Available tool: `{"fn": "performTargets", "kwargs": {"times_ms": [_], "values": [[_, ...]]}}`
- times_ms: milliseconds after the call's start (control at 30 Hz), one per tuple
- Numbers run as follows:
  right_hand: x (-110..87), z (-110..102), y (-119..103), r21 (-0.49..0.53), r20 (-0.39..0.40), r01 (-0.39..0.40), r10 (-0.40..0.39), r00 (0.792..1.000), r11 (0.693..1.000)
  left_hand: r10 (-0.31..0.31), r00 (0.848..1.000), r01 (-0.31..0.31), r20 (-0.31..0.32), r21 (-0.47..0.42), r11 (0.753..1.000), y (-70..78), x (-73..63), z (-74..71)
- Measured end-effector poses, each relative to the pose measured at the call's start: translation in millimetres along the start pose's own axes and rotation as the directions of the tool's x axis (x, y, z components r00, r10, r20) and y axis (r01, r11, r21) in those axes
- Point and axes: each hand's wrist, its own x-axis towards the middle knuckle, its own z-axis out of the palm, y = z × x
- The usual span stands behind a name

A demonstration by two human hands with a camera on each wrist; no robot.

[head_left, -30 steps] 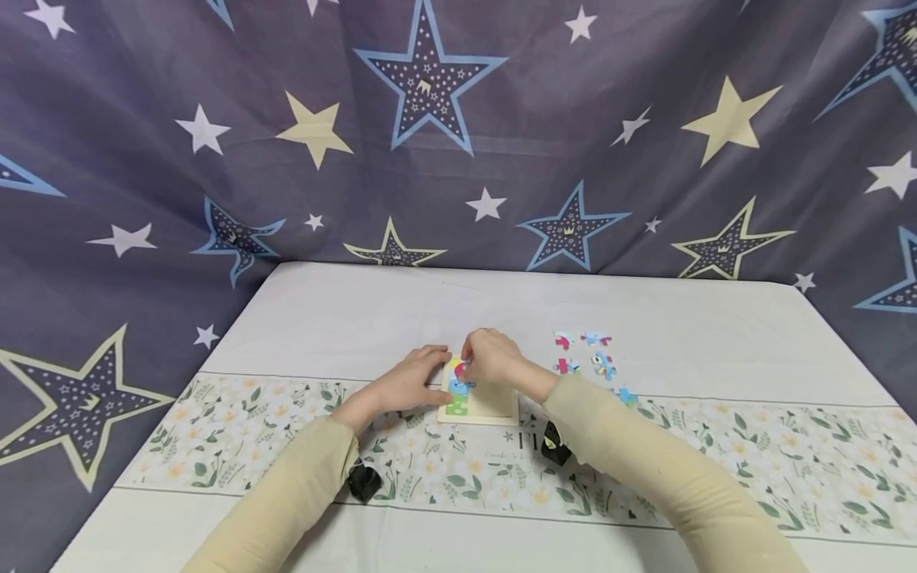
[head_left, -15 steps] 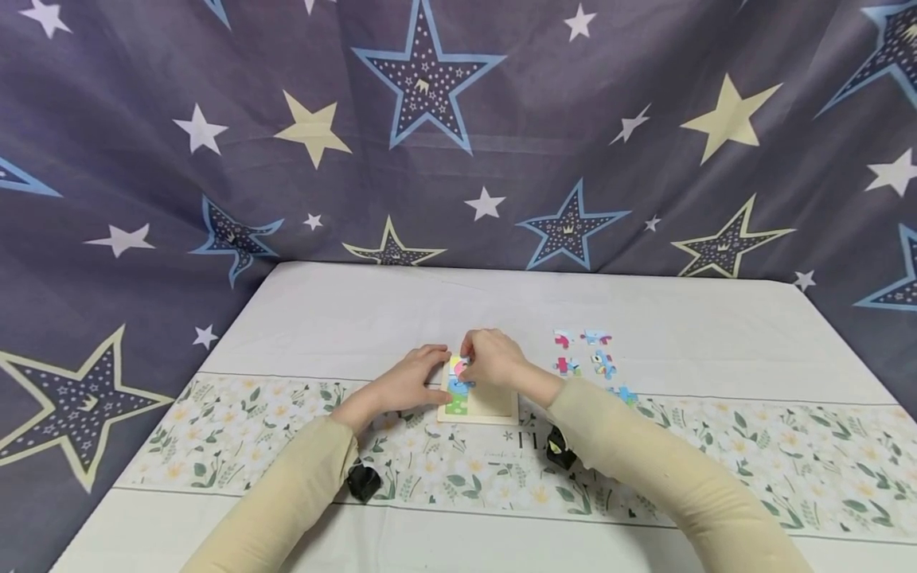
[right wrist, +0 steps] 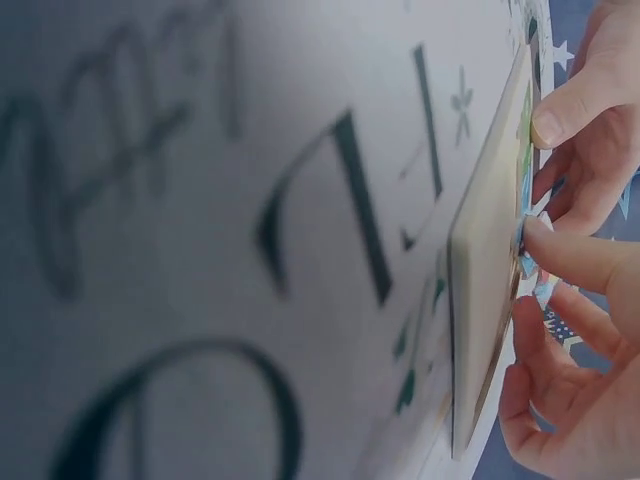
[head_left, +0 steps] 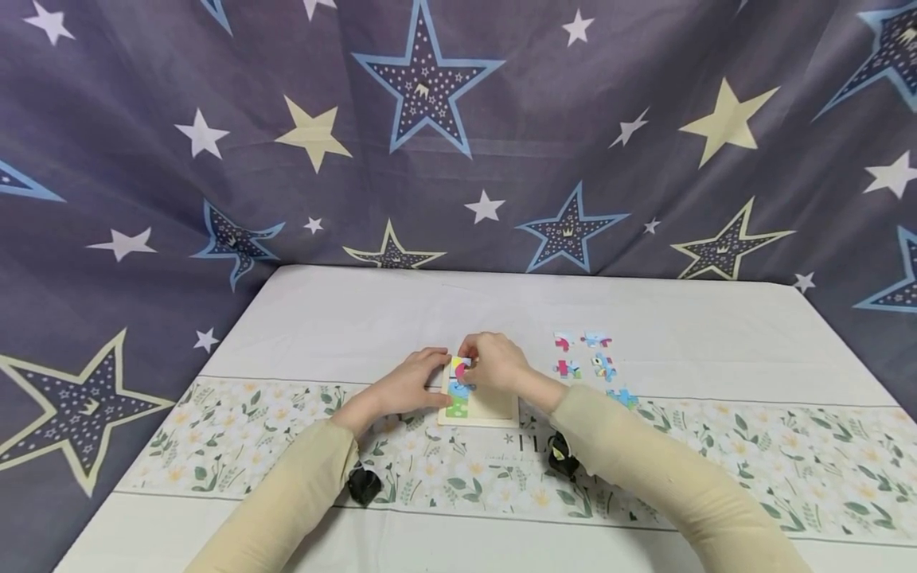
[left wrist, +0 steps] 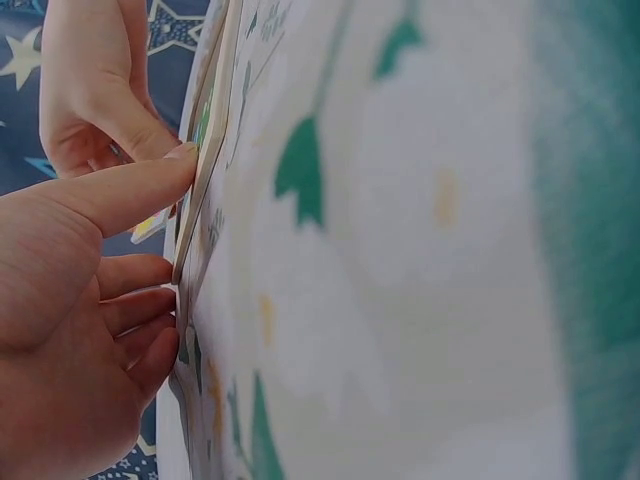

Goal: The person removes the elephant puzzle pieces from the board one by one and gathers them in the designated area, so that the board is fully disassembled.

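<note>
A small square wooden puzzle tray (head_left: 494, 404) lies on the table in front of me. Down its left side sit a green piece (head_left: 457, 408) and a blue piece (head_left: 459, 390). My right hand (head_left: 496, 364) pinches a yellow and pink jigsaw piece (head_left: 460, 367) between thumb and fingers at the tray's far left corner; in the left wrist view this piece (left wrist: 150, 226) is tilted. My left hand (head_left: 407, 383) rests along the tray's left side, thumb (left wrist: 150, 185) pressing its rim and the other fingers extended beside the edge.
Several loose jigsaw pieces lie to the right of the tray, among them a pink and white one (head_left: 562, 341), a blue one (head_left: 596, 339) and a blue one nearer me (head_left: 623, 398). A floral runner (head_left: 286, 446) crosses the white table; a starry curtain (head_left: 458, 159) hangs behind.
My right hand shifts its fingers slightly and the pinched piece turns, showing more of its yellow face. My left hand and the loose pieces stay where they were.
</note>
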Motion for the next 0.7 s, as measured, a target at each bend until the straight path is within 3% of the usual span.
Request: {"fn": "performTargets", "kwargs": {"times_ms": [267, 700], "values": [[-3.0, -2.3, 0.4, 0.071, -0.026, -0.025, 0.027, 0.999, 0.997, 0.008, 1.0, -0.008, -0.008, 0.003, 1.0, -1.0, -0.3, 0.8], [-7.5, -5.4, 8.1, 0.136, -0.077, 0.011, -0.001, 0.997, 0.991, 0.013, 1.0, -0.013, -0.008, 0.012, 1.0, -1.5, -0.1, 2.0]]}}
